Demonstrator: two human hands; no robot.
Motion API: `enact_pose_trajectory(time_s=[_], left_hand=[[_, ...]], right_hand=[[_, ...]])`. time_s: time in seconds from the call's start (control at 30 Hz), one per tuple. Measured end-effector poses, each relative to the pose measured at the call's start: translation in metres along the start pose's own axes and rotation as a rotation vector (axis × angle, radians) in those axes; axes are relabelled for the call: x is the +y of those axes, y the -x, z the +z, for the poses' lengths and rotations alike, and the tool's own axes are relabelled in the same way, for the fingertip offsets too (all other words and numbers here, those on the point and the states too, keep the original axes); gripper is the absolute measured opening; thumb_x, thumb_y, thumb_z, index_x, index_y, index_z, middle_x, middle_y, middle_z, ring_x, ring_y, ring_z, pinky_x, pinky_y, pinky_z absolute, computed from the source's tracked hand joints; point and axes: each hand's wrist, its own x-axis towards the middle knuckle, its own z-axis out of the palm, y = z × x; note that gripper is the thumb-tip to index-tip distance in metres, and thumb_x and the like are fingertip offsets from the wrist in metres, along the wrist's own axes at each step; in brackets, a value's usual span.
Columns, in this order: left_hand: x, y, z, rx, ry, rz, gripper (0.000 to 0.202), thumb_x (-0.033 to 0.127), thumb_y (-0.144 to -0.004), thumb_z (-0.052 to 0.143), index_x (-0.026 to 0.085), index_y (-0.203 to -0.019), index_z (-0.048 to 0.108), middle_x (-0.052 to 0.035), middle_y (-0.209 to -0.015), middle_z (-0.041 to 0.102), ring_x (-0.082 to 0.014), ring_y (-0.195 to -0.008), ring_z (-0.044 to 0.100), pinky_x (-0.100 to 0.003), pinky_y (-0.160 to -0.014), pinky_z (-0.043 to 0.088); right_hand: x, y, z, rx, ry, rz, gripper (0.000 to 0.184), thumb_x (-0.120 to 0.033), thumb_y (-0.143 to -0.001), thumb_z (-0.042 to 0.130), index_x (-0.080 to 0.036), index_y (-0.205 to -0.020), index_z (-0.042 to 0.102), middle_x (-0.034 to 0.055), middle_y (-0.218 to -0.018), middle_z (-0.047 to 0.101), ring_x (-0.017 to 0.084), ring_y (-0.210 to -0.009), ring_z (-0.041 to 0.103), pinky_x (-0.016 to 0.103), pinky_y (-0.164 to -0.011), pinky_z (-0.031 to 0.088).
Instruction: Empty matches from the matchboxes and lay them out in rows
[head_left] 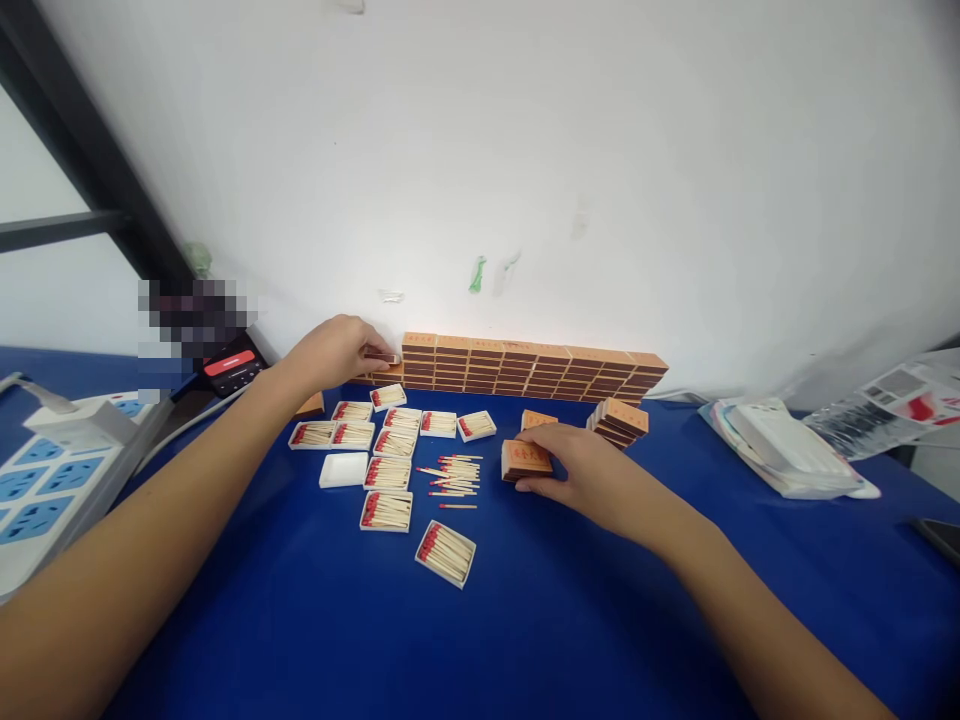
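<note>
1 matchbox [526,460] in the right hand [589,468] shows Chinese lettering [529,452].

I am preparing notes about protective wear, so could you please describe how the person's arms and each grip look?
The left forearm and right forearm narrow toward the wrists and show no sleeve, watch, bracelet or attached cable. The left grip and right grip are ungloved human hands, with no ring or marking visible; some fingers are hidden.

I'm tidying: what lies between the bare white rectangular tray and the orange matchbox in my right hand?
Head view: a white rectangular tray of matches, then loose red-tipped wooden matches.
</note>
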Motion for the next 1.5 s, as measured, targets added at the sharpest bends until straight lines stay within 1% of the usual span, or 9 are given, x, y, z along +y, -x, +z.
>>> enact_pose_trajectory(time_s=[0.17,0.4,0.57,0.67,0.8,1.0,1.1,1.3,1.5], left_hand=[[0.012,0.004,-0.008,0.094,0.006,-0.009,0.040,0.050,-0.095,0.061,0.022,-0.106,0.087,-0.0104,-0.103,0.084,-0.0250,-0.087,0.073,-0.039,-0.079,0.050],[0.022,0.012,-0.034,0.165,0.055,-0.112,0.039,0.057,-0.089,0.068,0.025,-0.102,0.087,-0.0071,-0.103,0.085,-0.0252,-0.094,0.074,-0.037,-0.084,0.052],[0.029,0.027,-0.062,0.517,0.241,-0.228,0.041,0.054,-0.084,0.078,0.023,-0.109,0.087,-0.0047,-0.109,0.085,-0.0220,-0.094,0.074,-0.033,-0.088,0.058],[0.035,0.034,-0.071,0.498,0.219,-0.218,0.038,0.052,-0.080,0.085,0.021,-0.101,0.088,-0.0053,-0.101,0.085,-0.0221,-0.092,0.074,-0.033,-0.088,0.059],[0.030,0.037,-0.073,0.546,0.258,-0.270,0.047,0.054,-0.079,0.085,0.018,-0.108,0.086,-0.0086,-0.109,0.085,-0.0207,-0.087,0.074,-0.031,-0.079,0.058],[0.001,0.032,-0.067,0.259,-0.038,-0.221,0.031,0.050,-0.083,0.078,0.026,-0.100,0.087,-0.0033,-0.098,0.085,-0.0221,-0.091,0.072,-0.034,-0.084,0.052],[-0.006,0.028,-0.063,0.192,-0.062,-0.220,0.033,0.051,-0.082,0.075,0.028,-0.103,0.087,-0.0035,-0.100,0.084,-0.0253,-0.095,0.074,-0.034,-0.082,0.051],[0.006,0.025,-0.056,0.123,-0.045,-0.184,0.037,0.053,-0.082,0.074,0.028,-0.104,0.087,-0.0058,-0.101,0.084,-0.0277,-0.097,0.074,-0.036,-0.083,0.048],[0.017,0.015,-0.029,0.068,-0.114,-0.065,0.030,0.043,-0.087,0.071,0.025,-0.105,0.088,-0.0074,-0.105,0.084,-0.0265,-0.095,0.073,-0.037,-0.082,0.049]], right_hand=[[0.000,0.000,0.000,-0.007,0.012,-0.002,0.031,-0.034,-0.093,0.079,-0.025,-0.122,0.070,0.0094,-0.124,0.077,0.033,-0.114,0.073,0.044,-0.095,0.056],[-0.003,0.000,-0.002,-0.017,0.010,0.007,0.033,-0.032,-0.094,0.080,-0.023,-0.124,0.071,0.0086,-0.123,0.077,0.031,-0.113,0.072,0.042,-0.094,0.055],[-0.006,0.001,-0.004,-0.036,0.023,0.022,0.030,-0.032,-0.094,0.079,-0.023,-0.122,0.072,0.0088,-0.123,0.077,0.031,-0.112,0.072,0.040,-0.092,0.054],[-0.007,0.000,-0.005,-0.045,0.020,0.031,0.030,-0.032,-0.094,0.079,-0.023,-0.122,0.071,0.0093,-0.124,0.077,0.031,-0.112,0.072,0.039,-0.092,0.054],[-0.009,0.000,-0.006,-0.050,0.014,0.041,0.029,-0.033,-0.095,0.078,-0.023,-0.121,0.071,0.0098,-0.124,0.076,0.031,-0.113,0.072,0.040,-0.093,0.054],[-0.010,-0.001,-0.005,-0.054,0.008,0.039,0.030,-0.032,-0.095,0.078,-0.022,-0.123,0.071,0.0097,-0.122,0.077,0.031,-0.111,0.072,0.040,-0.092,0.054],[-0.009,0.000,-0.005,-0.057,0.011,0.042,0.029,-0.032,-0.095,0.078,-0.022,-0.122,0.071,0.0088,-0.121,0.077,0.030,-0.110,0.072,0.039,-0.091,0.053],[-0.012,-0.001,-0.007,-0.072,0.018,0.054,0.025,-0.030,-0.096,0.078,-0.022,-0.119,0.071,0.0087,-0.121,0.076,0.030,-0.110,0.071,0.039,-0.090,0.052],[-0.010,0.000,-0.006,-0.069,0.015,0.057,0.028,-0.031,-0.096,0.078,-0.023,-0.122,0.070,0.0092,-0.124,0.076,0.031,-0.113,0.071,0.040,-0.093,0.053]])
